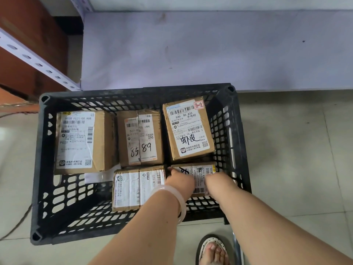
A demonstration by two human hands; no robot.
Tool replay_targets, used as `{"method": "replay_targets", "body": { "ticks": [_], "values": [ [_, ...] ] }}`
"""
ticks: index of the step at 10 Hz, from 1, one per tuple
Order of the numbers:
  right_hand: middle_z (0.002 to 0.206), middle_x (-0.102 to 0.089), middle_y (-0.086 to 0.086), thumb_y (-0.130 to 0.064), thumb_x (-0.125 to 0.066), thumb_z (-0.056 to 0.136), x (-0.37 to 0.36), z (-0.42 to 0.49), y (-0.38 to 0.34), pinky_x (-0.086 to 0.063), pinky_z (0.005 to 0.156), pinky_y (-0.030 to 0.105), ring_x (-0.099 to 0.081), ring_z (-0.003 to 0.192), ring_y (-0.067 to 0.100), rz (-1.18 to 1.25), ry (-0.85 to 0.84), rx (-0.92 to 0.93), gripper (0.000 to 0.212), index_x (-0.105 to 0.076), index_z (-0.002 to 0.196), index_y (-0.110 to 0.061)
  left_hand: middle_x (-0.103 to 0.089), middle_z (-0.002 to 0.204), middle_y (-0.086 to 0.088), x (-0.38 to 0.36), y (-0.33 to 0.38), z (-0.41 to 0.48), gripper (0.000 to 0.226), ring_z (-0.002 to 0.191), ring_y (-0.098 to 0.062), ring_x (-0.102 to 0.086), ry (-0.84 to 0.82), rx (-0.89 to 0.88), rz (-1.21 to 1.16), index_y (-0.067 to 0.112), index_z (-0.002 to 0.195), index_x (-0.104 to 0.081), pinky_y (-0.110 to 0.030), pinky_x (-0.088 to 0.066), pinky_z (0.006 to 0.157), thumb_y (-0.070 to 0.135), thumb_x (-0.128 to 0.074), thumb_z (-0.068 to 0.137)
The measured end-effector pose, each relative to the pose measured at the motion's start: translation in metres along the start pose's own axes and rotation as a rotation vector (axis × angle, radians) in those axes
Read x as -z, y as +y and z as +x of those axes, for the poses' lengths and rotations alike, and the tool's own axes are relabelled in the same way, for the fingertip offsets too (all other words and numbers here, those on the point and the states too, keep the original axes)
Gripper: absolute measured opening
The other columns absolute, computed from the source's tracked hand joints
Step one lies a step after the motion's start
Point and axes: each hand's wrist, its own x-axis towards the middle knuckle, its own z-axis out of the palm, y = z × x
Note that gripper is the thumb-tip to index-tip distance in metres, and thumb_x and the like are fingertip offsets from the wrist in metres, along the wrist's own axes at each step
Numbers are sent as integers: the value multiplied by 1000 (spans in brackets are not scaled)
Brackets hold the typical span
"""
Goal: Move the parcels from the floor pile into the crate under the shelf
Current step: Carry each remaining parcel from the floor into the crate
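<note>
Pale floor tiles [286, 150] run under a grey metal shelf [191, 50] at the far side, and a black slotted crate [41, 169] sits on the floor just in front of it rather than beneath it; five cardboard parcels lie inside, three along the far wall and two nearer. Both hands reach down onto the near right parcel [200, 174]; the left hand [179, 180], with a pale bangle [176, 199] on its wrist, rests on the parcel's left edge beside the neighbouring near parcel [133, 188]; the right hand [214, 181] covers its right part; whether the fingers are closed on it or merely pressing, I cannot tell, since they are hidden. These boxes look small, stiff and taped, probably light; glossy labels may slip, so bare cardboard edges and opposite sides seem the surest hold; the floor pile is out of sight.
</note>
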Motion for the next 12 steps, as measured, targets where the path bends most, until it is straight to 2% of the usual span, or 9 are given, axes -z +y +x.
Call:
{"method": "replay_targets", "body": {
  "ticks": [2, 3, 5, 6, 7, 9, 10, 11, 12],
  "values": [
    [97, -54, 10, -8, -38, 97, -9, 16, 3, -38, 61, 22, -46, 79, 19, 36, -20, 1, 35, -50, 129, -1, -32, 150, -17, -15, -1, 4, 53, 138, -37, -30, -176, -219, 164, 5, 147, -21, -50, -20, 115, 24, -37, 100],
    [72, -45, 5, -13, -45, 95, -6, 10, -2, -29, 45, 24, -41, 59, 16, 156, 7, -61, 29, -57, 120, -5, -40, 142, -18, -11, -8, -8, 48, 130, -31, -43, -88, -194, -154, 1, 140, -32, -35, -35, 105, 18, -41, 96],
    [130, -57, 9, -8, -43, 92, -3, -9, 11, -51, 73, 32, -60, 104, 27, 557, 173, 86, 56, -32, 146, -24, -40, 143, -16, 2, -16, -24, 69, 117, -28, -53, -104, -223, -500, 17, 151, -8, -30, -48, 91, 8, -44, 93],
    [145, -45, 2, -2, -37, 92, 5, -29, 11, -42, 90, 28, -53, 119, 21, 754, 304, 279, 65, -24, 149, -32, -40, 145, -9, 12, -15, -36, 80, 87, -15, -59, -129, -196, -672, 31, 151, 1, -21, -46, 57, 5, -45, 91],
    [141, -50, -1, -3, -37, 91, 8, -40, -2, -40, 90, 26, -52, 120, 18, 773, 304, 338, 63, -30, 147, -33, -42, 144, -10, 25, -13, -41, 81, 105, -22, -57, -95, -199, -705, 25, 151, 6, -31, -49, 82, 1, -42, 91],
    [139, -51, -1, -5, -36, 92, 10, -47, -13, -35, 55, 20, -50, 94, 15, 739, 246, 304, 64, -27, 148, -32, -52, 80, -4, 38, -22, -45, 64, 60, -12, -45, -84, -257, -726, 19, 151, -16, -23, -37, 51, 1, -36, 93],
    [143, -46, 0, -3, -36, 91, 11, -49, -6, -44, 59, 23, -51, 89, 15, 759, 233, 277, 66, -24, 149, -32, -55, 80, -2, 35, -30, -53, 64, 57, -10, -43, -86, -266, -723, 22, 151, -17, -18, -34, 44, 1, -37, 94],
    [148, -42, 1, -2, -38, 93, 18, -65, 5, -51, 82, 32, -60, 98, 16, 753, 207, 253, 65, -25, 150, -30, -59, 123, -8, 35, -39, -66, 72, 64, -10, -51, -110, -201, -766, 29, 151, -16, -18, -46, 52, -1, -44, 92],
    [152, -35, -1, -3, -40, 93, 32, -86, 13, -46, 96, 36, -56, 114, 17, 750, 201, 253, 63, -27, 149, -28, -48, 139, -4, 50, -56, -89, 68, 74, -4, -53, -145, -124, -974, 24, 150, -22, -8, -49, 57, 1, -49, 92]
  ]
}}
